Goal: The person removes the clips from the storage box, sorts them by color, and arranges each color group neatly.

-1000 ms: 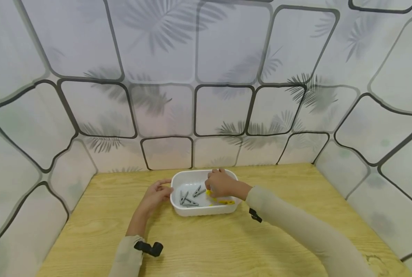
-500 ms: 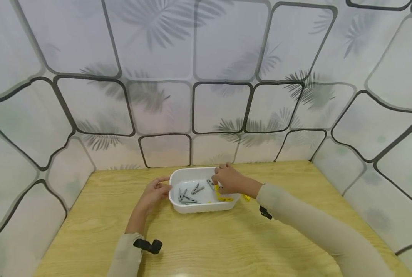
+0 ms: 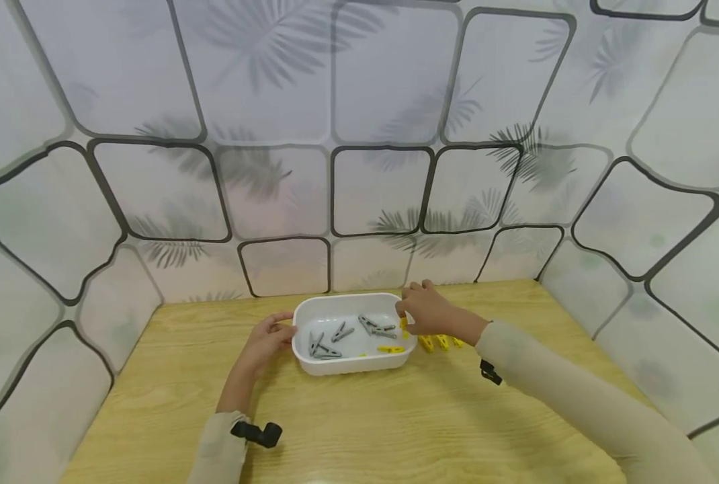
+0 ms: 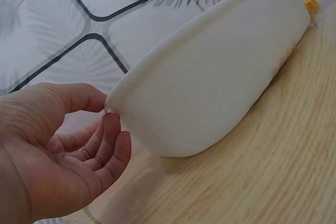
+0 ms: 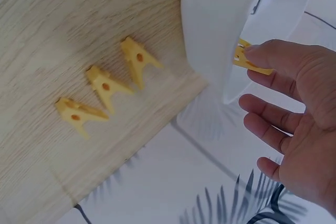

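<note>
A white plastic basin sits on the table, with several grey clothespins and a yellow clothespin lying in it. My left hand holds the basin's left end; in the left wrist view, thumb and fingertips meet at its rim. Over the right rim, my right hand pinches another yellow clothespin between thumb and index finger, the other fingers loosely bent. Outside the basin's right end, three yellow clothespins lie in a row on the table.
The wooden table ends at a patterned fabric wall close behind the basin. Similar fabric stands along both sides. Another small bit of yellow shows at the basin's front inner edge.
My right hand has moved right, from inside the basin to its right rim, with a yellow clothespin. Three yellow clothespins beside the basin have come into view. My left hand stays at the rim.
</note>
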Demonstrator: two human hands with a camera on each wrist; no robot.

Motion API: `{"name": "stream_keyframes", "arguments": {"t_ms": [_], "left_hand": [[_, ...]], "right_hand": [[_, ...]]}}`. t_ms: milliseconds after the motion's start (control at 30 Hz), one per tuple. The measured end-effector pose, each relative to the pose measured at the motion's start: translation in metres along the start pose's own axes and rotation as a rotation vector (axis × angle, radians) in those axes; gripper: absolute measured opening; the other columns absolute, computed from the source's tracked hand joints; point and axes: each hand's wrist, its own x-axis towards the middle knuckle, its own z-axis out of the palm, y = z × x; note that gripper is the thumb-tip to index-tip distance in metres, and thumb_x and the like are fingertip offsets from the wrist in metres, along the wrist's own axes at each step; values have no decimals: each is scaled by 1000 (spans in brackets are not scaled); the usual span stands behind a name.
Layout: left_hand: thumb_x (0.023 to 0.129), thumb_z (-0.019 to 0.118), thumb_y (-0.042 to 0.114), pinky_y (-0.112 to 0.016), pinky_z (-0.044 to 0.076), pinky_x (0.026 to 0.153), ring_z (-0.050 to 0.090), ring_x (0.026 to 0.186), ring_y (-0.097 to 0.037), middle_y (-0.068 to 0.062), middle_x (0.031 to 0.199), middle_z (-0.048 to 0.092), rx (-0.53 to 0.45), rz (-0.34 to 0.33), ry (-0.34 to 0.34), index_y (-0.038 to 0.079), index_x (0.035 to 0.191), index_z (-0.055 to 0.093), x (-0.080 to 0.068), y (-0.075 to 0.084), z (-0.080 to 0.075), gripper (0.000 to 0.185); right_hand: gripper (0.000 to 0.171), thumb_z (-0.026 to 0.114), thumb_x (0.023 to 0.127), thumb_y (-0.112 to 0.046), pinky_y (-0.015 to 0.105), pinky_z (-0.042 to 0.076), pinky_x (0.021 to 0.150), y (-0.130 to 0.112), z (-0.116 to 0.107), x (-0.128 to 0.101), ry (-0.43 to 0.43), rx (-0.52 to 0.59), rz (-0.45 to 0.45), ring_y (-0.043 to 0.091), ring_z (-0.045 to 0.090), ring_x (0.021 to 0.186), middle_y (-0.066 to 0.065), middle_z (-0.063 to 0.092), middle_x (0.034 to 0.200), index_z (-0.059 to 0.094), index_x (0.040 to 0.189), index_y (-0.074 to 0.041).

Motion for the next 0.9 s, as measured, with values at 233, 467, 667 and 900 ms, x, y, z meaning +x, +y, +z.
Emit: {"name": "stream_keyframes", "arguments": {"t_ms": [233,467,667,900], "left_hand": [[100,61,9,-29,57,83,65,87,-11,-15,112,68,-9,-2,-5,-2,145,49,-2,1,0,48],[100,61,9,-28,57,81,65,86,-11,-17,113,68,-6,-5,0,-3,145,49,-2,-1,0,47],[101,61,9,-26,56,80,65,86,-10,-15,112,69,-12,-7,-15,-3,146,48,-2,-3,-2,48],[101,61,10,-27,56,81,64,87,-11,-12,111,68,-13,-15,-15,-2,146,48,-2,-1,0,48]], "right_hand": [[16,84,84,-23,48,38,83,11,0,-10,-1,9,26,25,51,91,4,61,95,69,89,-19],[16,84,84,-26,52,40,86,9,-1,-17,-1,-4,31,26,52,93,4,61,95,70,88,-19],[16,85,83,-25,56,41,89,13,3,-21,47,43,41,26,53,93,3,61,93,70,85,-19],[20,88,80,-25,57,41,89,21,7,-35,206,78,78,28,55,95,5,63,96,70,87,-17]]}}
